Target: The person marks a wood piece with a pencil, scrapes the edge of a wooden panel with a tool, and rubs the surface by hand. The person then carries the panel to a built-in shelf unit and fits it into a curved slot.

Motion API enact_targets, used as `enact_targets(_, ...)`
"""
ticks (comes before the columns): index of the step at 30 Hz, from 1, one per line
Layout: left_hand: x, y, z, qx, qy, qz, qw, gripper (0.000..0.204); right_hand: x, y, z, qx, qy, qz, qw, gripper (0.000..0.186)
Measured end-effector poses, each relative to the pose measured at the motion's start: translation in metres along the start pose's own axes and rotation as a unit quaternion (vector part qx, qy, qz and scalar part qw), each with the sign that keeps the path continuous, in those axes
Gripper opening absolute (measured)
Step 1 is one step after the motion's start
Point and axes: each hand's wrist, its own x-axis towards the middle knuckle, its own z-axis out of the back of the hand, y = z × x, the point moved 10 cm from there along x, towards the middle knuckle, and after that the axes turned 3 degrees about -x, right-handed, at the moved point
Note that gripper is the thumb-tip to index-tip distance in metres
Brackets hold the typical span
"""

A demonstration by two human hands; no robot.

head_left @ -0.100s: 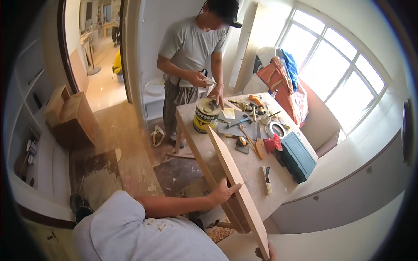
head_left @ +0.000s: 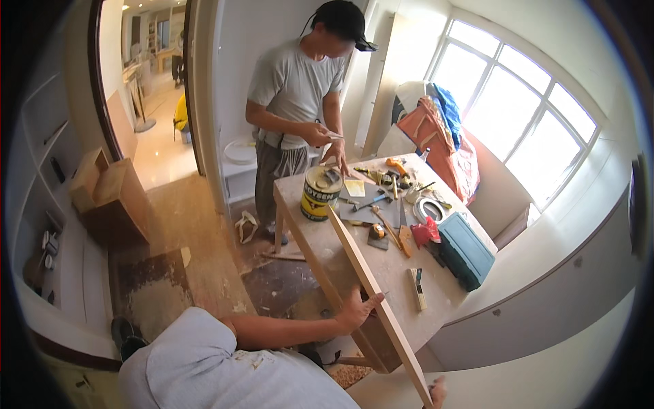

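Note:
A long wooden board [head_left: 368,279] stands on edge, slanting across the near left side of the worktable. My left hand [head_left: 359,310] is closed around its middle, the thumb over the top edge. At the board's near end is my right hand [head_left: 437,393], smeared and partly cut off by the lower edge of the picture. Whether its fingers grip the board is unclear. Beyond the board's far end stands an open paint can [head_left: 319,198] with a yellow and black label. On the table right of the board lies a flat paintbrush [head_left: 417,290].
Across the worktable [head_left: 443,317], a co-worker [head_left: 296,88] holds a small pale item, one hand beside the can. Hammers [head_left: 387,225], a tape measure [head_left: 377,232], a handsaw [head_left: 405,232], a tape roll [head_left: 429,210] and a teal case [head_left: 465,249] crowd the tabletop. A wooden cabinet [head_left: 112,198] stands left.
My right hand has shifted up and to the right at the board's near end. My left hand keeps its hold on the board. The whole view has tilted slightly.

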Motion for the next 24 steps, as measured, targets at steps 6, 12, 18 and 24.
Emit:
enact_targets(6, 0.016, -0.007, -0.040, -0.026, 0.001, 0.004, 1.000, 0.069, -0.010, -0.099, 0.002, 0.070, -0.239, -0.055, 0.967, 0.055)
enact_targets(12, 0.039, 0.009, -0.060, -0.013, 0.001, 0.025, 1.000, 0.073, 0.008, -0.120, -0.007, 0.286, -0.426, -0.264, 0.816, 0.073)
enact_targets(18, 0.029, -0.043, -0.087, 0.126, 0.038, -0.120, 0.984, 0.106, 0.036, -0.056, -0.009, 0.332, -0.515, -0.350, 0.709, 0.070)
enact_targets(24, 0.039, -0.100, -0.091, 0.068, 0.049, -0.154, 0.984, 0.115, 0.090, 0.048, -0.001, 0.206, -0.311, -0.264, 0.889, 0.049)
